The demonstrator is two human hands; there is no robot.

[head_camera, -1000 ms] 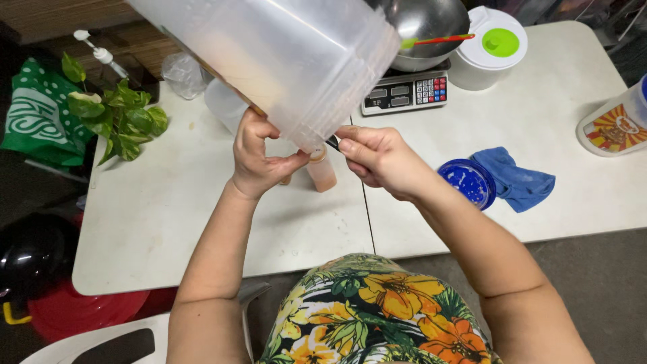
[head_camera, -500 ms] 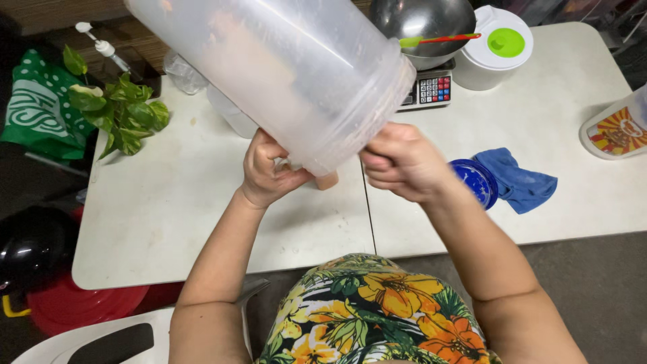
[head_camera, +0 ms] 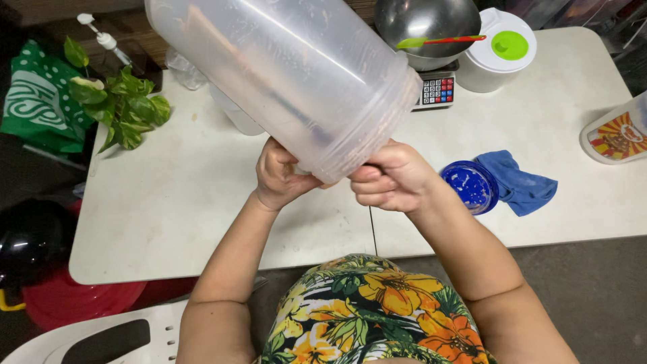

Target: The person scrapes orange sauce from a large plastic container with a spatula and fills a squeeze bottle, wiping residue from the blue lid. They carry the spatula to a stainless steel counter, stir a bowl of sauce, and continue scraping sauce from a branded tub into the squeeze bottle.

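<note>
A large translucent plastic jar (head_camera: 283, 74) hangs tilted close to the camera, its wide mouth pointing down at my hands. What holds it up is hidden. My left hand (head_camera: 280, 176) is curled just under the jar's rim, around a small peach-coloured container that the jar almost fully hides. My right hand (head_camera: 394, 176) is closed in a fist against the rim on the other side; I cannot see what is inside it. Both hands are over the white table (head_camera: 175, 202), near its front edge.
A blue lid (head_camera: 470, 185) and a blue cloth (head_camera: 519, 183) lie to the right. At the back are a metal bowl (head_camera: 424, 23) on a scale (head_camera: 437, 91), a white tub with a green lid (head_camera: 499, 50) and a leafy plant (head_camera: 121, 104).
The jar has come lower and nearer and now covers the small peach container. My hands have drawn together under its rim.
</note>
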